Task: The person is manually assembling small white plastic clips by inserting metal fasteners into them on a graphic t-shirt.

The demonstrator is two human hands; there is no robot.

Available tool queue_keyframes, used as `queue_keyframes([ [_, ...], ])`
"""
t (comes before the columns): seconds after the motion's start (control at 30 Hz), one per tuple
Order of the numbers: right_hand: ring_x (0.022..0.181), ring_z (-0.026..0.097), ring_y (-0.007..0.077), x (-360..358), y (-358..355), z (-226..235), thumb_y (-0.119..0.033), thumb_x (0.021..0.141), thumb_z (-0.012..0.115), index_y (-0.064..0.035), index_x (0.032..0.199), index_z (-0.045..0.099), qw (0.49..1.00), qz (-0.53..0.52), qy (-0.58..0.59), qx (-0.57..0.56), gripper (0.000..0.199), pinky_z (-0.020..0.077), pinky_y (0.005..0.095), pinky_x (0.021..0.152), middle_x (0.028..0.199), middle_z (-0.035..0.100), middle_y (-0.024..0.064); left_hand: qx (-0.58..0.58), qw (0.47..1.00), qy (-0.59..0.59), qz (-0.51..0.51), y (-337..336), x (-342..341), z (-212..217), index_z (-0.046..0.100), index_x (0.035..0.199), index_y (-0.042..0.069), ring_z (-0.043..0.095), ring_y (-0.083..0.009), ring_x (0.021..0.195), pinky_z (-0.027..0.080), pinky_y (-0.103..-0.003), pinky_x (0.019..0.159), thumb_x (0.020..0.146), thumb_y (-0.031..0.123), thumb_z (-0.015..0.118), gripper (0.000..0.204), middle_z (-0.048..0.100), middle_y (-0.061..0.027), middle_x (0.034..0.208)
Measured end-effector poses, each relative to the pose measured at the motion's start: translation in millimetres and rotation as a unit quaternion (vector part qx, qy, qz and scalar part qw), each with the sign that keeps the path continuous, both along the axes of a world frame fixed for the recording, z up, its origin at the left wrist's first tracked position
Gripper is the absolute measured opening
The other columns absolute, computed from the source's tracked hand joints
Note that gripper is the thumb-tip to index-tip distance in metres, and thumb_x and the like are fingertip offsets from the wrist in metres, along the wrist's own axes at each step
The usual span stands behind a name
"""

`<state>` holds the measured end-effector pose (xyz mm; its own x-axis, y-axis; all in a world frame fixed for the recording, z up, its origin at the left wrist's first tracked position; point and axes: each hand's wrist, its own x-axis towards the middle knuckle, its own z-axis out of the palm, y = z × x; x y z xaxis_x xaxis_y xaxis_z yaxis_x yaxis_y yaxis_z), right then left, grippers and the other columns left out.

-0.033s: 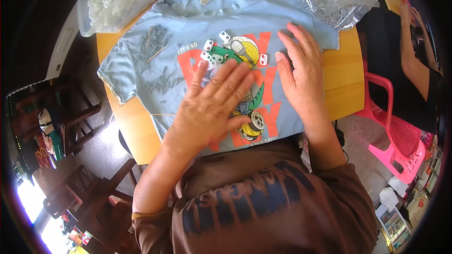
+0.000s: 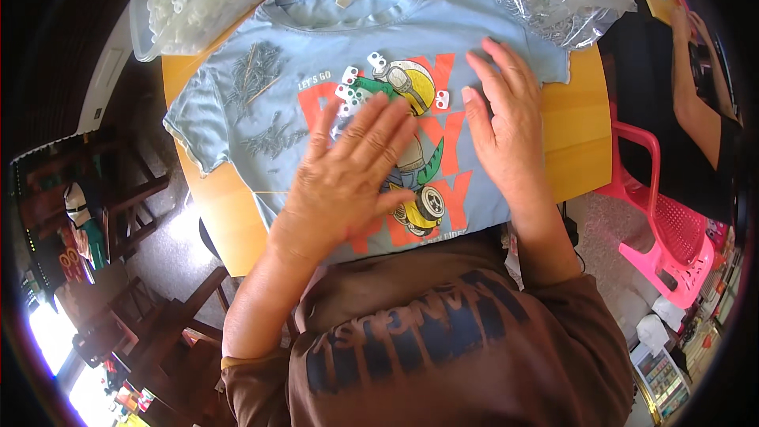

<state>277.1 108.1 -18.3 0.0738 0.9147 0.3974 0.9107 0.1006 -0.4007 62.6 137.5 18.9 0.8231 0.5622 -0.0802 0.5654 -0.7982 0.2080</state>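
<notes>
My left hand [image 2: 348, 158] lies palm down with fingers stretched over a light blue T-shirt [image 2: 466, 24] printed with a green dinosaur and orange letters. Its fingertips reach small white plastic pieces with holes [image 2: 348, 93], and some of these may be hidden under the hand. One separate white piece [image 2: 443, 100] lies farther right, close to my right hand [image 2: 506, 111]. That hand is open too, thumb apart from the fingers, with nothing visible in it. On the shirt's left side are two piles of small grey pins, an upper pile [image 2: 257, 75] and a lower pile [image 2: 275, 138].
The shirt covers much of a yellow wooden table [image 2: 577, 142]. A clear tub of white plastic pieces [image 2: 213, 0] stands far left; a clear bag of grey pins [image 2: 545, 8] sits far right. Beyond the table's right edge are a pink plastic chair [image 2: 672, 229] and another person's arm [image 2: 696, 111].
My left hand has slid slightly left, uncovering a little more of the printed picture. My right hand and the piles look unmoved.
</notes>
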Motion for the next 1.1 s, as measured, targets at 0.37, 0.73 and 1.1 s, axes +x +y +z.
queue_keyframes([
  [0.37,0.111,0.046,0.0342,-0.1,-0.3,-1.5,-0.010,0.080,0.059,-0.0012,0.107,0.057,1.000,0.001,0.011,0.000,0.029,0.0348,0.0431,0.095,0.120,0.051,0.0143,-0.029,0.990,-0.138,0.014,-44.8,-40.5,8.3,0.061,0.106,0.001,0.053,-0.0248,0.111,0.034,-0.045,0.094,0.070,0.027,0.070,0.045,0.057,-0.0108,0.116],
  [0.73,0.113,0.046,0.0326,-3.1,1.0,-0.6,-0.010,0.079,0.059,-0.0022,0.108,0.057,1.000,-0.005,-0.008,-0.005,0.030,0.0354,0.0424,0.095,0.120,0.051,0.0135,0.015,0.975,-0.210,0.070,-39.7,-42.5,-4.6,0.062,0.102,0.001,0.055,-0.0250,0.104,0.038,-0.041,0.089,0.065,0.014,0.073,0.041,0.058,-0.0098,0.110],
  [1.1,0.113,0.046,0.0324,-2.4,0.1,-1.0,-0.010,0.079,0.059,-0.0019,0.107,0.057,1.000,-0.009,-0.010,-0.009,0.030,0.0341,0.0427,0.096,0.120,0.051,0.0134,0.013,0.985,-0.144,0.095,-30.3,-27.9,-7.3,0.059,0.110,0.002,0.048,-0.0243,0.116,0.032,-0.044,0.098,0.067,0.016,0.070,0.046,0.053,-0.0095,0.122],
])
